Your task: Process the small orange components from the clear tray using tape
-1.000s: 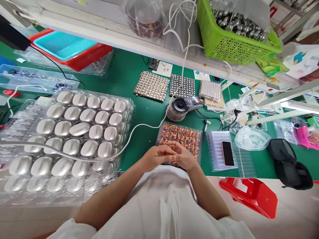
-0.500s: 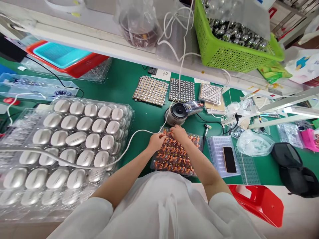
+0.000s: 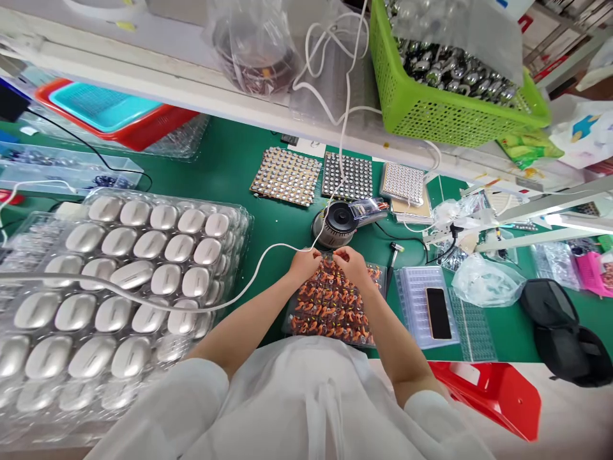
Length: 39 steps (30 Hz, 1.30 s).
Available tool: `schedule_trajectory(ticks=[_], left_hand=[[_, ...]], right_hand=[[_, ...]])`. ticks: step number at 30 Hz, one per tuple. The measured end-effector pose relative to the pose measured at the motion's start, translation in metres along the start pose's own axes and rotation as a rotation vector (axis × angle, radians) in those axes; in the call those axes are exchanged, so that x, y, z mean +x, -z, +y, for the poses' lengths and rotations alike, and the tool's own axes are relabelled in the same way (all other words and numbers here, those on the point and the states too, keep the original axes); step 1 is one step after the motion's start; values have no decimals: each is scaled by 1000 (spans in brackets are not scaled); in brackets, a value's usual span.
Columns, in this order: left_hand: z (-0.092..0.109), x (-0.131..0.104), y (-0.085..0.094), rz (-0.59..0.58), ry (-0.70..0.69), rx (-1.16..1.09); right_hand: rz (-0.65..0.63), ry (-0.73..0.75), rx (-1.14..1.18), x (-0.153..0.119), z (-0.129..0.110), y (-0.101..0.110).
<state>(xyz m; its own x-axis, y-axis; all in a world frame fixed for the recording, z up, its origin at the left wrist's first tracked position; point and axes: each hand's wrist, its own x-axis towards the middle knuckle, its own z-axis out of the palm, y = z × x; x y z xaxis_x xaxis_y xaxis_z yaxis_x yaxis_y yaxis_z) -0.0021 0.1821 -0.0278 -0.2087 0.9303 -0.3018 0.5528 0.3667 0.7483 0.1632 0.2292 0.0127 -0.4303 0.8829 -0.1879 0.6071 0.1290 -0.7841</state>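
Note:
A dark tray (image 3: 287, 322) filled with rows of small orange parts lies in front of my body. At its far left edge is my left hand (image 3: 304, 264), fingers pinched together on something I cannot make out. Just right of it, a small gap away, my right hand (image 3: 352, 264) is over the tray's far edge, also pinched on something too small to name. Right behind both hands stands a round black and grey device (image 3: 336, 223) with a clear-topped arm pointing right.
Stacked clear trays of silver mouse-shaped pieces (image 3: 115, 316) cover the left. A white cable (image 3: 261, 263) crosses toward the device. A shelf holds a green basket (image 3: 445, 108). Three boards (image 3: 347, 176) lie behind the device; a small hammer (image 3: 393, 255) and phone (image 3: 438, 313) lie right.
My right hand has moved right and slightly down, away from the device's base. My left hand has shifted slightly right and up. The whole view has shifted a little.

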Motion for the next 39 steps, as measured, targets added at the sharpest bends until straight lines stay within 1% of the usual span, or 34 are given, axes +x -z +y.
schedule_trajectory(ticks=[3,6,8,10,13,15,16,17,19,20,22,24,27,30,32,34,36,39], left_hand=[[2,6,-3,-45,11,32],[5,8,-2,-75,13,31],[8,7,0,-73,2,4],[15,1,4,-66,-19,-44],[28,-22,12,-88,-53,-153],[38,-47,18,-145,-63,-245],[42,-62,21,-192,-64,-293],[46,-77,24,-245,-68,-337],[52,-106,32,-304,-58,-437],[54,-118,36,-320,-17,-615],[56,-138,43,-278,46,-858],[56,-150,48,-236,87,-1003],[57,-160,51,-214,128,-1089],[58,-165,51,-168,160,-1135],[58,-167,49,-136,164,-1159],[57,-168,48,-105,160,-1178],[53,-167,48,-68,155,-1177],[44,-166,51,5,158,-1125]], right_hand=[[67,-50,202,-21,1,10],[104,-95,371,-43,0,14],[119,-117,461,-56,-2,15],[132,-128,529,-70,-7,15],[175,-128,667,-90,-21,15],[208,-116,737,-102,-34,17],[216,-106,747,-108,-40,18],[217,-95,739,-113,-47,19],[215,-71,716,-121,-58,21],[210,-58,706,-125,-63,21],[205,-27,677,-131,-70,20],[218,21,600,-136,-76,17],[279,144,379,-144,-81,11],[323,325,164,-150,-83,5],[345,440,65,-153,-82,0],[355,508,-1,-156,-80,-5],[303,537,-38,-157,-77,-10],[148,545,-77,-149,-71,-11]])
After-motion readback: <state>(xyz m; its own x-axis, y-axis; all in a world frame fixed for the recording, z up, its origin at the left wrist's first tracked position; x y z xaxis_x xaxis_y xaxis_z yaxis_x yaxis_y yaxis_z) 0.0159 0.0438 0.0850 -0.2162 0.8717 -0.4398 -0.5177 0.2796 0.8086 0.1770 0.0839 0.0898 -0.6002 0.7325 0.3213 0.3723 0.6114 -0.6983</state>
